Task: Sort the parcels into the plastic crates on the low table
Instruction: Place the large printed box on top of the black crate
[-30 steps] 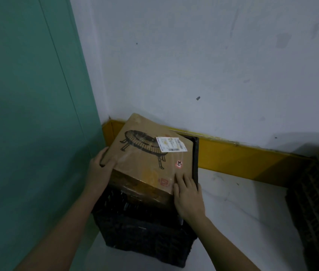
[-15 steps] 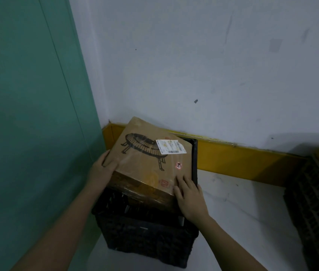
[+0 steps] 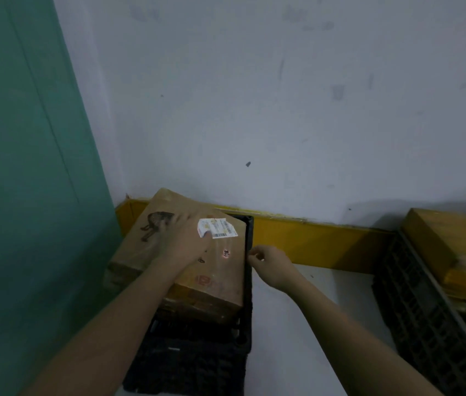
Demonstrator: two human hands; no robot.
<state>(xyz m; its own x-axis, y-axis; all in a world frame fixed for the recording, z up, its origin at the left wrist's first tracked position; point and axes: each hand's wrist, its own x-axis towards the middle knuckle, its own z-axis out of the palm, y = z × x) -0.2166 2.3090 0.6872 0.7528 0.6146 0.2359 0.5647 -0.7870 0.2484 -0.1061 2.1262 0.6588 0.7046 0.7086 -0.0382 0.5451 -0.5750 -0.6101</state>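
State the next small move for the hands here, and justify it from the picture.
Probably press down with the left hand to seat the box. It lies tilted across the crate, its left edge overhanging the rim, while the right hand is off it.

Brown parcel (image 3: 186, 267), white label (image 3: 217, 227), black crate (image 3: 197, 358), yellow skirting (image 3: 311, 238).

1. The parcel (image 3: 189, 270) is showing matt brown cardboard, sheened with clear tape.
2. Its label (image 3: 217, 228) is looking like glossy white paper.
3. The crate (image 3: 197, 358) is showing black latticed plastic.
4. The tabletop (image 3: 306, 324) is looking smooth and white.
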